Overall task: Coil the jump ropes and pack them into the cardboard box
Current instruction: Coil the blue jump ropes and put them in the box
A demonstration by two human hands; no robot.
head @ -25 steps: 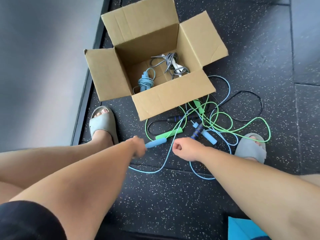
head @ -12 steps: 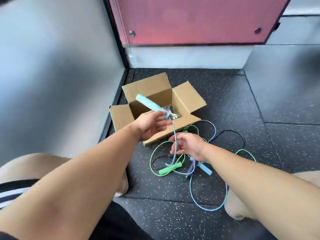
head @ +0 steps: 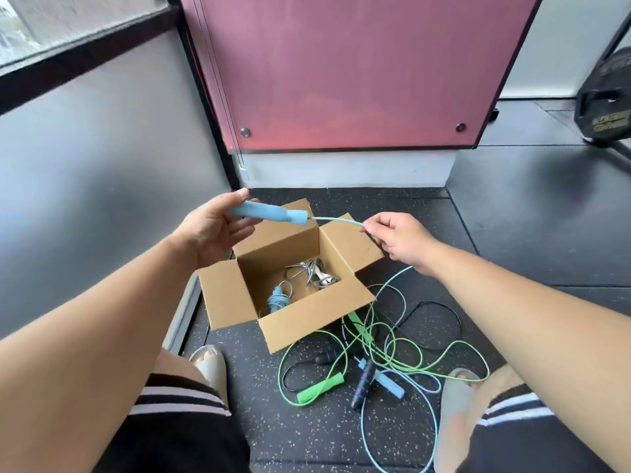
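cardboard box [head: 307, 319] holds two coils [head: 278, 300] — left fingers [head: 240, 230] grip handle [head: 273, 213], right fingers [head: 372, 228] pinch cord [head: 336, 219].

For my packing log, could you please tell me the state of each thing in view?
box: open, blue coil and grey coil inside.
blue rope: uncoiled, one end held up, rest on floor.
green rope: uncoiled, tangled on floor.
black rope: uncoiled, tangled on floor.
left grip: holds blue rope's handle.
right grip: pinches its cord.

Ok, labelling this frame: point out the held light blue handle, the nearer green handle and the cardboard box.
held light blue handle [head: 271, 213], head view, middle of foam grip.
nearer green handle [head: 321, 388], head view, middle of shaft.
cardboard box [head: 307, 317], head view, bare front flap.
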